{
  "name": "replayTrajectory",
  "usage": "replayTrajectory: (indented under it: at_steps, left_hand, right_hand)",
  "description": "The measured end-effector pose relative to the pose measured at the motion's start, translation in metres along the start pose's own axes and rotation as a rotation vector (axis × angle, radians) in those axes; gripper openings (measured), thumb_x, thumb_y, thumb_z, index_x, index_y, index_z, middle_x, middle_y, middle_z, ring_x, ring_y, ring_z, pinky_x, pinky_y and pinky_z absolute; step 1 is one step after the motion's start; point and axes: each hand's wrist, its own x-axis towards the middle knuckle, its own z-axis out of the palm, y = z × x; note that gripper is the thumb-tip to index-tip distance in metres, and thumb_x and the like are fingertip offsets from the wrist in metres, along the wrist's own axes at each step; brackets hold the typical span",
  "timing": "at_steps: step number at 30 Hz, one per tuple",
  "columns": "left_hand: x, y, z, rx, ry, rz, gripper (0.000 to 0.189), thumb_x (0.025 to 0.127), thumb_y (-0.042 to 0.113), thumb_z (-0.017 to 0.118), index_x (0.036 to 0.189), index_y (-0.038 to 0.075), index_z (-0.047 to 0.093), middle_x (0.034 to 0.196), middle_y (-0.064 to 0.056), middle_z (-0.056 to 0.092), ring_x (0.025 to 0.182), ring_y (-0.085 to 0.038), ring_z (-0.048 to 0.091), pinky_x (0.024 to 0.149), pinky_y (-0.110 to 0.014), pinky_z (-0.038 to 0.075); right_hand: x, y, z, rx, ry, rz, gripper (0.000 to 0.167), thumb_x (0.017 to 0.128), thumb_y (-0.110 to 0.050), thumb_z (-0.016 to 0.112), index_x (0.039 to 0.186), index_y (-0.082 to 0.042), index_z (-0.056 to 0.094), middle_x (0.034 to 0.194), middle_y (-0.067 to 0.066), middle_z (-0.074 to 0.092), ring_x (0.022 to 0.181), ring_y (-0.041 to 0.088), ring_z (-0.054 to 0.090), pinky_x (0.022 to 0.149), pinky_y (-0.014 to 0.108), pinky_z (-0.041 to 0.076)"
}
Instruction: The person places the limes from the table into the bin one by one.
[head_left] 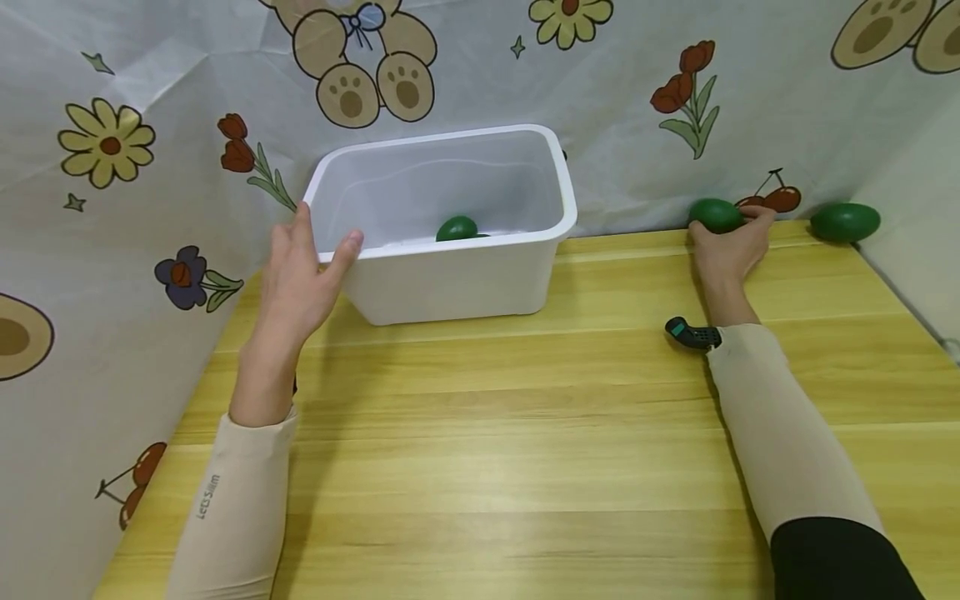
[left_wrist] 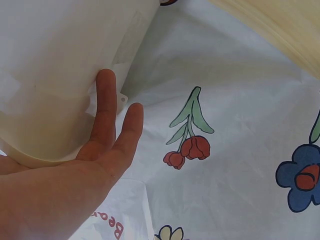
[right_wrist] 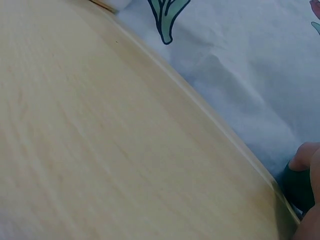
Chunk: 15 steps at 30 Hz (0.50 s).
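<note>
My right hand [head_left: 729, 254] pinches a smooth dark-green oval [head_left: 715, 215] between thumb and fingers at the table's back edge. In the right wrist view, the same green oval [right_wrist: 298, 189] shows partly behind the fingers. A second green oval [head_left: 845, 222] lies to the right, close to the back corner. At the white plastic bin [head_left: 457, 283], my left hand [head_left: 296, 279] rests on the near left corner, its thumb over the front rim. The left wrist view shows straight fingers [left_wrist: 106, 100] along the bin's outer wall. Inside the bin sits another green oval [head_left: 457, 227], partly hidden by the front rim.
The wood-grain table [head_left: 510, 433] spans the space in front of both hands. A patterned white cloth [head_left: 480, 83] hangs behind it and along the left side. On the right stands a plain pale wall [head_left: 915, 183]. A dark wrist strap [head_left: 692, 335] sticks out beside the right cuff.
</note>
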Motion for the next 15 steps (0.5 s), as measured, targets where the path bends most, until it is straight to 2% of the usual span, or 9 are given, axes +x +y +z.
replayTrajectory:
  at_steps: [3, 7, 9, 15]
  left_hand:
    - [0.000, -0.001, -0.001, -0.002, 0.003, 0.010, 0.106, 0.099, 0.077, 0.041, 0.170, 0.006, 0.006, 0.150, -0.035, 0.034, 0.108, -0.045, 0.047, 0.092, -0.061, 0.041]
    - [-0.002, -0.004, -0.001, -0.004, -0.004, 0.007, 0.106, 0.100, 0.076, 0.041, 0.169, 0.004, 0.006, 0.148, -0.035, 0.034, 0.105, -0.043, 0.046, 0.088, -0.058, 0.041]
    - [-0.002, -0.004, -0.002, -0.004, -0.001, 0.007, 0.107, 0.100, 0.077, 0.041, 0.169, 0.004, 0.006, 0.149, -0.035, 0.034, 0.105, -0.043, 0.047, 0.089, -0.059, 0.042]
    - [0.000, -0.002, -0.002, -0.011, 0.007, 0.018, 0.110, 0.098, 0.080, 0.041, 0.169, 0.004, 0.007, 0.152, -0.035, 0.033, 0.105, -0.044, 0.049, 0.090, -0.059, 0.044]
  right_hand:
    - [0.000, -0.003, 0.000, -0.018, -0.005, -0.015, 0.067, 0.086, -0.033, 0.072, 0.147, -0.022, 0.045, 0.139, -0.007, 0.049, 0.135, 0.018, 0.044, 0.115, 0.032, 0.033]
    - [-0.002, -0.003, 0.002, -0.086, -0.056, -0.009, 0.071, 0.088, -0.040, 0.070, 0.152, -0.019, 0.046, 0.155, 0.005, 0.045, 0.140, 0.022, 0.042, 0.118, 0.037, 0.034]
    - [-0.002, -0.008, 0.002, -0.086, -0.089, 0.006, 0.075, 0.089, -0.044, 0.071, 0.154, -0.018, 0.045, 0.160, 0.008, 0.042, 0.143, 0.023, 0.041, 0.119, 0.037, 0.035]
    - [-0.004, -0.031, -0.007, -0.001, -0.196, 0.094, 0.083, 0.088, -0.051, 0.078, 0.156, -0.018, 0.044, 0.154, -0.002, 0.044, 0.138, 0.015, 0.042, 0.115, 0.030, 0.038]
